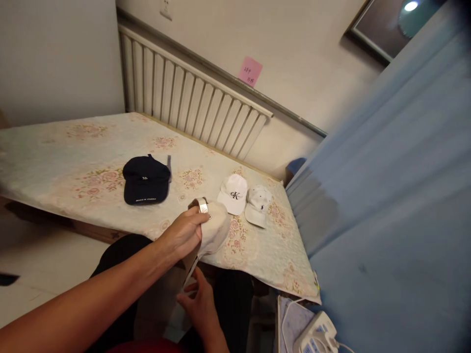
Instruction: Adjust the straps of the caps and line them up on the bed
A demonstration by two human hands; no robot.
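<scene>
**Beige cap held at the edge of the flowered cover**

The beige cap (216,229) is soft cloth, its crown rounded and slightly slumped. A pale strap loops over its top and ends in a small shiny metal buckle (203,207). It sits at the near edge of the quilted cover (73,162), a faded, puckered fabric printed with pink roses, and partly hangs over that edge.

The left hand (183,236) is clenched on the cap's near side. The thumb and fingers are bunched into the cloth just under the buckle, so the crown bulges out beyond the fingertips to the right. The right hand (198,299) is lower, beneath the cover's edge. Its fingers are loosely curled up against a thin pale edge hanging from the cap; I cannot tell whether they pinch it or merely touch it.

Further back on the cover a navy cap (146,182) lies flat, stiff-brimmed. To the right, a white cap (233,193) with a black logo and a paler cap (258,206) sit just beside each other. A ribbed white radiator (191,103) runs behind, and a smooth blue curtain (386,206) hangs on the right.
</scene>
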